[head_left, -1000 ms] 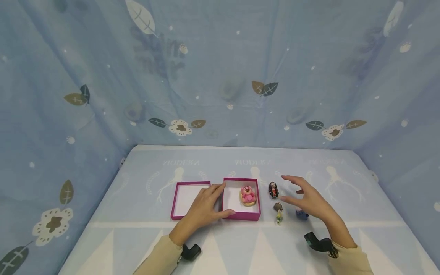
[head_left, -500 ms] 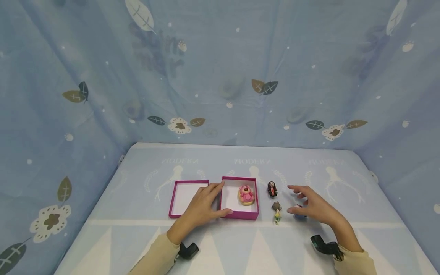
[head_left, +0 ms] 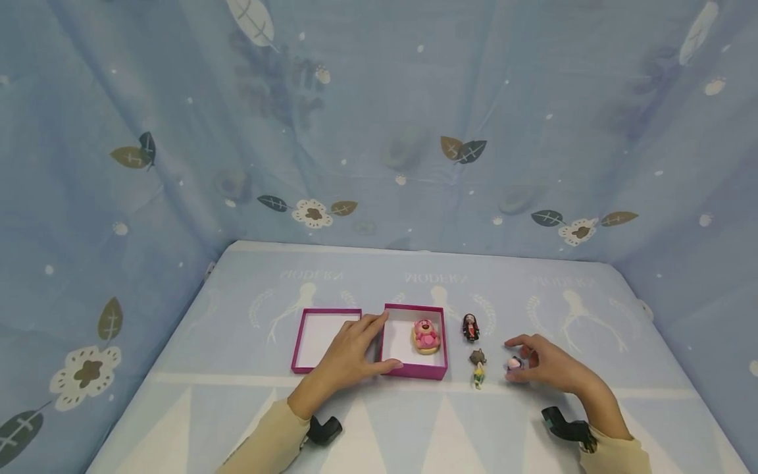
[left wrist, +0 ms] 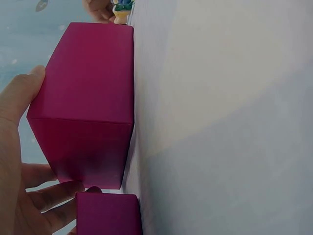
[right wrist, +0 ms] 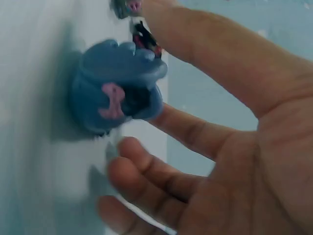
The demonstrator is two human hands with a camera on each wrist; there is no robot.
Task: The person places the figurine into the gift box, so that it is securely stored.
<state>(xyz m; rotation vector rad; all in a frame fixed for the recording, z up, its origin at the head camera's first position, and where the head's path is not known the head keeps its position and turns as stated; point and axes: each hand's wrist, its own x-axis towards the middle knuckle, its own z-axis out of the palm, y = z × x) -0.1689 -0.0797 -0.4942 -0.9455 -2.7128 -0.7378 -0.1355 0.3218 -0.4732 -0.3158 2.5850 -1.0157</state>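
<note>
Soft blue cloth printed with leaves and flowers hangs round me and covers the table (head_left: 379,428). My left hand (head_left: 349,355) lies with straight fingers against the smooth magenta cardboard box (head_left: 414,370), where a glossy pink bear figure (head_left: 426,334) sits; its lid (head_left: 322,330) lies just beside. My right hand (head_left: 547,368) curls loosely round the rounded blue figure (right wrist: 115,93), fingertips touching it, near two smaller figurines (head_left: 477,365).
</note>
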